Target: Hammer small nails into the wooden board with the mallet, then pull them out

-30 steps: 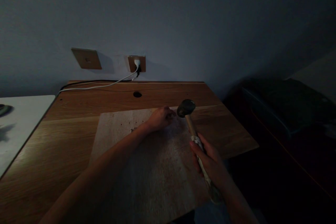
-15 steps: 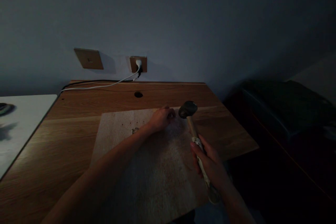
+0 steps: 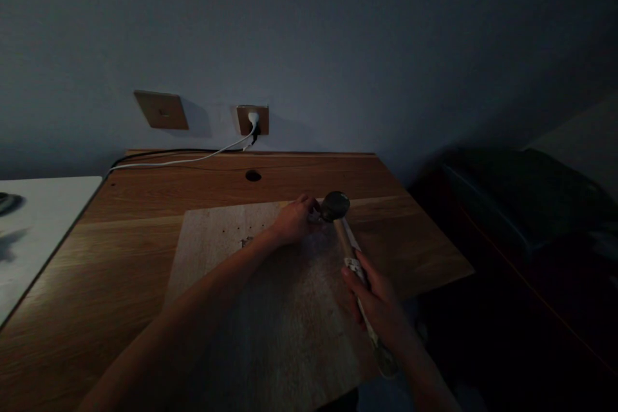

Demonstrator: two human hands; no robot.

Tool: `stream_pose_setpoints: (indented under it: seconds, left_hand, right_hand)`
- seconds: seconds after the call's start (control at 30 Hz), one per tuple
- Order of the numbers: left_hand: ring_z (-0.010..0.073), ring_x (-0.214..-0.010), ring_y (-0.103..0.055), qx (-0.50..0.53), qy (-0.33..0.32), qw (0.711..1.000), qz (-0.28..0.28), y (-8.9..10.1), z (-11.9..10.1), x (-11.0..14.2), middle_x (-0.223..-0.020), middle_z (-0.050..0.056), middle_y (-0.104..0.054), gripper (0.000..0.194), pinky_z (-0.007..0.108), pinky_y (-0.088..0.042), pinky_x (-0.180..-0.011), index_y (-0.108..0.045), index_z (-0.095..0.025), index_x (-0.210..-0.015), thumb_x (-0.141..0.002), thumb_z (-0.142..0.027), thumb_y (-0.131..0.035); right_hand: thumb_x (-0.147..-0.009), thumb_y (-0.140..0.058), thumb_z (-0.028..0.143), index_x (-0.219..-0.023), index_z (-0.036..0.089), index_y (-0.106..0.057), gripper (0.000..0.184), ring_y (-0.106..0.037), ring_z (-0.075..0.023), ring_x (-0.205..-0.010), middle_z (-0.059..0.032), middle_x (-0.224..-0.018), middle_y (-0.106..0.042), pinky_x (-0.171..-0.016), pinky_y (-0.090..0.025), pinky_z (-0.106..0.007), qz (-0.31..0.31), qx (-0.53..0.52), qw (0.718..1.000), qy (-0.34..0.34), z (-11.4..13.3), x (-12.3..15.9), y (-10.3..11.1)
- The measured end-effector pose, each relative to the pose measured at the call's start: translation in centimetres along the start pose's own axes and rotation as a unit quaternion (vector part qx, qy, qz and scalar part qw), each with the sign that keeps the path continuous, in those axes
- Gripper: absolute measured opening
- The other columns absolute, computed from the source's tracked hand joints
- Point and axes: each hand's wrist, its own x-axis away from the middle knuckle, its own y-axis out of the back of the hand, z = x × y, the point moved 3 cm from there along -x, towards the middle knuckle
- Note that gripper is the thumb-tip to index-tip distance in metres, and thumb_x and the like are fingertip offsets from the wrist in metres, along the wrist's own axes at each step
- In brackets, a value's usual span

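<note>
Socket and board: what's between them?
Between socket and board, the head view shows a strip of wall, cables running off leftward, then table with a round hole in it.

Single head-worn view, taken from above and behind the fingers point(image 3: 356, 281), facing forward and down over the bench point(image 3: 96, 257); fairly near, yet wide enough to include the wall point(image 3: 338, 64) beyond the fingers.
</note>
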Motion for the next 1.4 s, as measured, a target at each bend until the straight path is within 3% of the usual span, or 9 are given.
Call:
stream_pose_setpoints:
  seconds: [0.13, 0.23, 0.43, 0.5, 0.83, 0.93, 1.1, 1.2, 1.4]
  left_hand:
    - [0.0204, -0.085, -0.069, 0.008, 0.003, 1.000, 0.008, 0.1, -0.1, 0.0, -0.103, 0.007, -0.066, 0.015, 0.030, -0.054, -0.079, -0.073, -0.018, -0.103, -0.090, -0.025, -0.070]
    - [0.0203, -0.088, -0.069, 0.003, -0.007, 1.000, 0.021, 0.1, -0.1, -0.1, -0.103, 0.007, -0.066, 0.017, 0.030, -0.054, -0.081, -0.074, -0.020, -0.105, -0.091, -0.019, -0.064]
    - [0.0271, -0.103, -0.069, -0.018, -0.001, 1.000, 0.025, 0.0, 0.0, 0.0, -0.124, 0.012, -0.062, 0.062, 0.035, -0.055, -0.091, -0.061, -0.017, -0.131, -0.075, -0.031, -0.084]
    - [0.0274, -0.107, -0.068, -0.017, -0.002, 1.000, 0.014, 0.0, -0.1, 0.1, -0.125, 0.012, -0.060, 0.066, 0.035, -0.055, -0.093, -0.059, -0.016, -0.132, -0.073, -0.032, -0.085]
    - [0.0190, -0.086, -0.068, 0.011, 0.002, 1.000, 0.008, 0.2, -0.1, -0.1, -0.101, 0.006, -0.064, 0.015, 0.030, -0.055, -0.083, -0.073, -0.019, -0.103, -0.089, -0.020, -0.066]
    - [0.0201, -0.090, -0.069, 0.003, -0.015, 0.999, 0.028, 0.2, -0.2, 0.0, -0.103, 0.006, -0.064, 0.025, 0.031, -0.055, -0.086, -0.073, -0.021, -0.111, -0.088, -0.017, -0.063]
    - [0.0265, -0.104, -0.068, -0.003, -0.008, 1.000, 0.019, 0.3, -0.1, 0.2, -0.123, 0.010, -0.060, 0.066, 0.036, -0.056, -0.092, -0.058, -0.019, -0.134, -0.072, -0.023, -0.081]
    - [0.0262, -0.102, -0.068, 0.002, -0.004, 1.000, 0.008, 0.1, 0.0, 0.2, -0.123, 0.012, -0.060, 0.057, 0.037, -0.056, -0.092, -0.060, -0.017, -0.128, -0.075, -0.023, -0.079]
    - [0.0216, -0.091, -0.068, 0.008, 0.001, 1.000, 0.001, -0.1, 0.2, 0.0, -0.113, 0.008, -0.062, 0.031, 0.034, -0.056, -0.086, -0.067, -0.018, -0.111, -0.081, -0.023, -0.075]
  right_hand:
    - [-0.092, -0.058, 0.057, -0.143, 0.020, -0.050, 0.063, -0.041, -0.0097, -0.035, 0.0119, -0.049, -0.046, -0.032, -0.035, -0.017, -0.025, -0.026, 0.999, -0.016, 0.2, 0.2, 0.2]
    - [-0.091, -0.059, 0.058, -0.141, 0.020, -0.051, 0.064, -0.041, -0.0098, -0.035, 0.0118, -0.048, -0.046, -0.032, -0.035, -0.017, -0.023, -0.028, 0.999, -0.010, 0.4, 0.2, 0.0]
    - [-0.093, -0.056, 0.056, -0.137, 0.019, -0.055, 0.057, -0.041, -0.0103, -0.034, 0.0116, -0.047, -0.045, -0.032, -0.035, -0.018, 0.010, 0.005, 1.000, 0.002, 0.2, -0.1, -0.3]
    - [-0.092, -0.058, 0.054, -0.136, 0.019, -0.056, 0.056, -0.043, -0.0103, -0.034, 0.0111, -0.050, -0.047, -0.032, -0.034, -0.018, 0.014, 0.016, 1.000, -0.003, 0.0, -0.2, -0.3]
    - [-0.088, -0.060, 0.061, -0.134, 0.018, -0.056, 0.063, -0.041, -0.0101, -0.035, 0.0116, -0.047, -0.044, -0.032, -0.034, -0.018, -0.031, -0.048, 0.998, -0.018, 0.4, 0.3, -0.1]
    - [-0.089, -0.060, 0.061, -0.132, 0.019, -0.056, 0.060, -0.042, -0.0097, -0.035, 0.0111, -0.050, -0.047, -0.032, -0.035, -0.018, -0.022, -0.052, 0.998, -0.015, 0.5, 0.3, -0.2]
    - [-0.094, -0.056, 0.056, -0.133, 0.020, -0.056, 0.053, -0.042, -0.0098, -0.035, 0.0114, -0.051, -0.046, -0.033, -0.035, -0.018, 0.015, -0.010, 1.000, 0.001, 0.2, -0.2, -0.4]
    - [-0.095, -0.055, 0.053, -0.137, 0.019, -0.054, 0.054, -0.042, -0.0096, -0.035, 0.0113, -0.052, -0.047, -0.033, -0.035, -0.018, 0.030, 0.005, 1.000, -0.001, -0.2, -0.4, -0.6]
    - [-0.094, -0.057, 0.057, -0.135, 0.020, -0.054, 0.056, -0.040, -0.0092, -0.035, 0.0117, -0.050, -0.045, -0.033, -0.035, -0.017, -0.025, -0.043, 0.999, 0.002, -0.4, 0.1, -0.3]
